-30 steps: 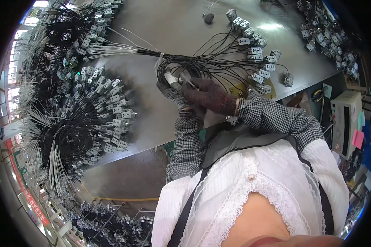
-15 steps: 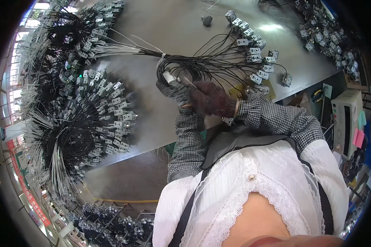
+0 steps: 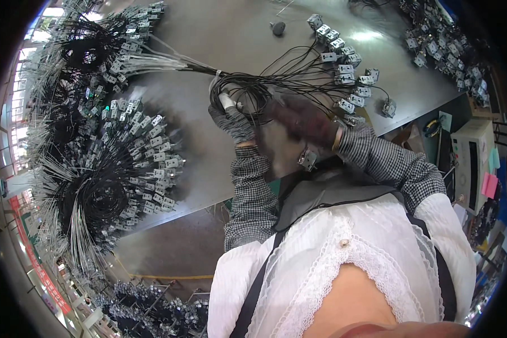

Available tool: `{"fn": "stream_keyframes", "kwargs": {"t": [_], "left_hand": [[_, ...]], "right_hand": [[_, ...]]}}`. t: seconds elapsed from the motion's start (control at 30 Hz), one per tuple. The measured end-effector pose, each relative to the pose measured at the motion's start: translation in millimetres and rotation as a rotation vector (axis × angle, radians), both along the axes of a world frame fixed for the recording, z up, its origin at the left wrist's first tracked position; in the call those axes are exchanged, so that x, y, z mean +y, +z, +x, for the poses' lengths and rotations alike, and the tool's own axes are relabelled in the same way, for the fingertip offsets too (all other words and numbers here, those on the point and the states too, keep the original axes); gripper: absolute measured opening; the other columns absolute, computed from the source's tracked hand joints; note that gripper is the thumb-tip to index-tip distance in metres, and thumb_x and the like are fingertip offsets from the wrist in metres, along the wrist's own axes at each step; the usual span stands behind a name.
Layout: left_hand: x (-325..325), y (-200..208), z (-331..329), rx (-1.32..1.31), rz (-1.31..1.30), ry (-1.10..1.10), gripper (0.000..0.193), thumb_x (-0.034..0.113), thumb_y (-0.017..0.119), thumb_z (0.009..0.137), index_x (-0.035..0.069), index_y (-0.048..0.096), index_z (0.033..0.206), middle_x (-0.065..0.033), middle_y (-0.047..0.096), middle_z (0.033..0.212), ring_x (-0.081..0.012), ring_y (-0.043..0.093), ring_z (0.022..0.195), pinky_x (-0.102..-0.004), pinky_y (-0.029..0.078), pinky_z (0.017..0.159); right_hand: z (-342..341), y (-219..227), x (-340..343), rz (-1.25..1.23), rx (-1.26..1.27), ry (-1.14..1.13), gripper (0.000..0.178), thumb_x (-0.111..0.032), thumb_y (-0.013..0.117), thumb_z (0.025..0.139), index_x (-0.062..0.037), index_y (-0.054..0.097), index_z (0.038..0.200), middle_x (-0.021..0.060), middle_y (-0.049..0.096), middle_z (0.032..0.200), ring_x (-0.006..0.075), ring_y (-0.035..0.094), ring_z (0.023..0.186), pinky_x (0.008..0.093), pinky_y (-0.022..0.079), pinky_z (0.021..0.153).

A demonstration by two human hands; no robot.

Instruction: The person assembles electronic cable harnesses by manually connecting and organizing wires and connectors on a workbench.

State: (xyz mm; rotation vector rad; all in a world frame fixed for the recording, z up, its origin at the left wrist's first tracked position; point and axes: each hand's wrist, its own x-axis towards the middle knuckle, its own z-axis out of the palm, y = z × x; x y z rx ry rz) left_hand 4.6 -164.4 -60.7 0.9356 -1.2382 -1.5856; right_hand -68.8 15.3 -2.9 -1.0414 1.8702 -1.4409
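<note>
My left hand (image 3: 231,121), in a grey glove with a white covering on one fingertip, is closed round the near left side of a coil of black cables (image 3: 248,84). A pale tie (image 3: 216,78) binds the bundle at its left. Silvery stripped-looking ends (image 3: 152,63) run off to the left, and metal box-shaped connectors (image 3: 345,69) fan out on the right. My right hand (image 3: 307,119), in a dark red glove, is at the coil's right side; motion blurs its fingers, so their grip cannot be told. One connector (image 3: 307,159) hangs just below it, near my apron.
Heaped cable bundles with connectors (image 3: 152,152) cover the metal table's (image 3: 203,163) left side. More connectors (image 3: 445,48) lie at the far right. A small dark round knob (image 3: 278,28) sits at the back. A pale machine (image 3: 473,152) stands beyond the table's right edge.
My right hand has moved right, away from my left hand. The connector below it now shows more fully. My left hand has shifted slightly left, still on the coil.
</note>
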Motion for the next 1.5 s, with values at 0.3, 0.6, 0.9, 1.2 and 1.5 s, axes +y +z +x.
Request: {"fn": "stream_keyframes", "kwargs": {"t": [0.3, 0.6, 0.9, 1.2, 1.5], "left_hand": [[0, -5, 0, -0.008, 0.033, 0.02, 0.03, 0.032, 0.066, 0.103, 0.004, 0.064, 0.115, -0.0039, 0.07, 0.104, -0.0073, 0.061, 0.075, -0.0206, 0.049, 0.057], [5, -4, 1, -0.013, 0.098, 0.065, 0.023, 0.025, 0.07, 0.102, 0.006, 0.066, 0.114, -0.002, 0.071, 0.105, -0.0079, 0.057, 0.071, -0.0211, 0.047, 0.058], [-3, -18, 0, -0.037, 0.055, 0.064, 0.027, 0.029, 0.067, 0.104, 0.004, 0.063, 0.116, -0.0031, 0.07, 0.102, -0.0083, 0.057, 0.07, -0.0218, 0.047, 0.058], [-5, -26, -19, 0.058, 0.02, 0.243, 0.027, 0.027, 0.066, 0.103, 0.001, 0.064, 0.108, -0.0056, 0.07, 0.093, -0.0146, 0.064, 0.074, -0.027, 0.051, 0.063], [-9, -12, -19, 0.044, 0.052, 0.099, 0.026, 0.026, 0.07, 0.101, 0.003, 0.065, 0.113, -0.0048, 0.071, 0.097, -0.0124, 0.061, 0.073, -0.0256, 0.05, 0.06]], "right_hand": [[-105, 22, -18, 0.0, 1.17, -0.373, 0.038, -0.028, 0.074, 0.093, -0.0124, 0.066, 0.127, 0.0102, 0.069, 0.125, 0.0294, 0.072, 0.104, 0.0457, 0.057, 0.088], [5, -17, -22, -0.012, 0.923, 0.223, 0.025, -0.024, 0.074, 0.086, -0.0172, 0.069, 0.109, 0.0076, 0.068, 0.125, 0.03, 0.069, 0.105, 0.0448, 0.057, 0.083], [-7, -14, -27, -0.237, 0.954, 0.295, 0.014, -0.022, 0.071, 0.089, -0.013, 0.071, 0.1, 0.0072, 0.068, 0.106, 0.0264, 0.069, 0.1, 0.0435, 0.056, 0.085], [38, 19, -18, -0.056, 0.502, 0.172, 0.014, -0.018, 0.07, 0.095, -0.0046, 0.067, 0.097, 0.0114, 0.068, 0.087, 0.0321, 0.069, 0.08, 0.0469, 0.053, 0.071], [32, 40, 1, -0.014, 0.142, 0.37, 0.014, -0.014, 0.071, 0.091, -0.0101, 0.067, 0.104, 0.0059, 0.069, 0.11, 0.0268, 0.07, 0.099, 0.0377, 0.056, 0.082]]}}
